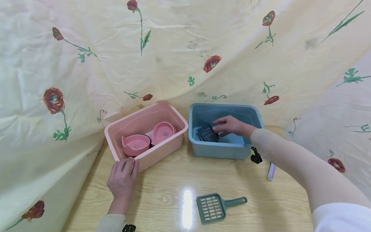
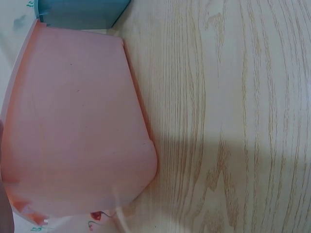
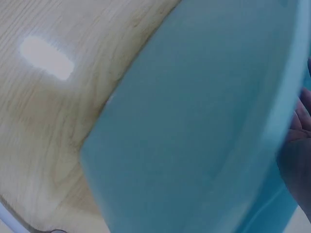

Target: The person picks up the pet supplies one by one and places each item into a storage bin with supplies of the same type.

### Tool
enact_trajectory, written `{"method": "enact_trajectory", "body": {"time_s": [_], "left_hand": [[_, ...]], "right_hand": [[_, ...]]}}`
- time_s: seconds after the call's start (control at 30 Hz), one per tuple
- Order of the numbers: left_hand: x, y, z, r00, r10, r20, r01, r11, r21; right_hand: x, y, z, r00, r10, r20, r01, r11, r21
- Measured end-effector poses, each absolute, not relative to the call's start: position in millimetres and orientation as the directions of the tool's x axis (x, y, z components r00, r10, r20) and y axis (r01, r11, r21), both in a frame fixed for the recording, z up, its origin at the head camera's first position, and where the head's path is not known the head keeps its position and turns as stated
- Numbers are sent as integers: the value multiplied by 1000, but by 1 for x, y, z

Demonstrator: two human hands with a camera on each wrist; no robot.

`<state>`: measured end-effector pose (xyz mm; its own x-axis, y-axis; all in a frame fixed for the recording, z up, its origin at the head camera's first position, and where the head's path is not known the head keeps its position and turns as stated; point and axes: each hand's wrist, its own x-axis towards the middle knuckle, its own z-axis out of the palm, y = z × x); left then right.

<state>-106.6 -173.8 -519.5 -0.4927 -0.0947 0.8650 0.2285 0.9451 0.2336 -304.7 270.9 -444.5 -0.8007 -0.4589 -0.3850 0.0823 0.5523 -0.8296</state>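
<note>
My left hand [image 1: 123, 177] is at the front rim of the pink bin [image 1: 160, 154], with fingers over the rim and thumb against the outer wall. Two pink scoop-like dishes [image 1: 136, 145] lie inside that bin. My right hand [image 1: 230, 125] reaches into the blue bin [image 1: 220, 150], fingers loosely spread at the right edge of a dark blue slotted scoop [image 1: 208, 133]. That scoop's handle is hidden. In the right wrist view, the blue wall [image 3: 189, 126] covers most of the hand. The pink wall [image 2: 82, 116] fills much of the left wrist view.
A grey-green slotted litter scoop [image 1: 212, 207] lies on the wooden table [image 1: 162, 190] in front, handle to the right. A light purple handle [image 1: 271, 171] shows beside the right forearm. Flower-printed cloth [image 1: 174, 48] hangs behind the bins.
</note>
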Motion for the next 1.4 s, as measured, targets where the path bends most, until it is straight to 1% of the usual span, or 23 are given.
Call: {"method": "enact_trajectory", "body": {"time_s": [0.13,0.23,0.33,0.5,0.73,0.87,1.03,1.1,1.27,1.4], "left_hand": [[-107,-174,-520,-483,-97,871,235,943,235],[-108,-174,-520,-475,-99,874,241,941,237],[-108,-174,-520,-481,-100,871,243,939,242],[-108,-175,-520,-497,-101,862,241,938,249],[-107,-174,-519,-517,-110,849,232,937,262],[-107,-173,-519,-525,-115,843,227,936,269],[-107,-174,-519,-524,-118,844,225,936,271],[-107,-174,-519,-523,-116,844,225,936,269],[-107,-174,-519,-523,-111,845,228,937,264],[-107,-174,-519,-524,-110,845,230,936,265]], "right_hand": [[-298,271,-428,-802,-475,-362,53,547,-835],[-288,269,-414,-793,-511,-332,-14,560,-829],[-277,267,-399,-776,-554,-301,-103,582,-807],[-257,266,-376,-717,-645,-264,-261,600,-756],[-223,264,-357,-607,-754,-250,-416,570,-709],[-206,264,-359,-559,-780,-281,-452,571,-685],[-192,267,-370,-540,-774,-329,-467,601,-648],[-188,268,-376,-531,-779,-333,-497,605,-623],[-177,271,-394,-529,-778,-338,-567,621,-541],[-167,274,-407,-533,-771,-350,-597,635,-489]]}}
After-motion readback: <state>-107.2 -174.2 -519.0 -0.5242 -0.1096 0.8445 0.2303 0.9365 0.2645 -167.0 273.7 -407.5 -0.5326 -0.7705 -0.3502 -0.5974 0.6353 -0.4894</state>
